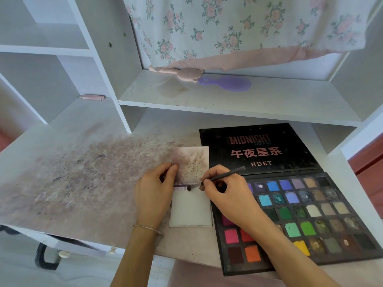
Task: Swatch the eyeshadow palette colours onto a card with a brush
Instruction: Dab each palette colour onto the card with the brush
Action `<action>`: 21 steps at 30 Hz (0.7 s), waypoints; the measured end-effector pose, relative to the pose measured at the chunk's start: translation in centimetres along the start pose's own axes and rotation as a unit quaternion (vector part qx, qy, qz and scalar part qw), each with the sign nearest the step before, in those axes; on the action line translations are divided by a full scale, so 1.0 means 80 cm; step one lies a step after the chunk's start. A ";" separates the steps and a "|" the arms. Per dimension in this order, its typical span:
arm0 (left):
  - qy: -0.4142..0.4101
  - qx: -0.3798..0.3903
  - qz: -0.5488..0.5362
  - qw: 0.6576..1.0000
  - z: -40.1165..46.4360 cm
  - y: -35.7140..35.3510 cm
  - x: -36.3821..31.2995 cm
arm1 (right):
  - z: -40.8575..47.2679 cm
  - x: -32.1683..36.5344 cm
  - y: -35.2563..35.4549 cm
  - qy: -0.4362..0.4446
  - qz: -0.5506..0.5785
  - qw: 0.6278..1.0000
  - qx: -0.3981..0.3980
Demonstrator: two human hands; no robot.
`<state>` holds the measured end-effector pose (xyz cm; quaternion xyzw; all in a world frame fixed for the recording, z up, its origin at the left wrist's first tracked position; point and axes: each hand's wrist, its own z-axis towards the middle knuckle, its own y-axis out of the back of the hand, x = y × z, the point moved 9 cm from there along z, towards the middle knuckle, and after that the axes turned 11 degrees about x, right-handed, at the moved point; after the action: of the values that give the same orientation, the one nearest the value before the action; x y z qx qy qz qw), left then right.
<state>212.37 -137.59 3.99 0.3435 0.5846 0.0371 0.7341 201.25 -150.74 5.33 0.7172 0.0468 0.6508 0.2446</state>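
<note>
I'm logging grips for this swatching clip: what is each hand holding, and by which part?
The right hand pinches the brush low on its handle, near the bristles. The left hand pinches the left edge of the stained card.

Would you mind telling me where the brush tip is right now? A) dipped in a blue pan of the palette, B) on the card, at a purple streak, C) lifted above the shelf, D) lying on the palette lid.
B: the right hand holds the brush with its tip down on the card at the purple streak, while the left hand pinches the stained sheet above it.
</note>
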 end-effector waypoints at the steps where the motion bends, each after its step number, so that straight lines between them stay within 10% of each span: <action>1: -0.001 -0.002 0.000 1.000 0.000 0.001 -0.001 | 0.000 0.000 0.000 0.001 -0.003 1.000 0.001; 21: -0.013 -0.007 0.008 1.000 0.000 0.001 -0.003 | 0.002 0.001 0.001 0.017 -0.002 1.000 -0.005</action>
<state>212.29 -137.63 4.27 0.3433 0.5723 0.0425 0.7435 201.40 -150.78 5.45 0.7049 0.0489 0.6624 0.2489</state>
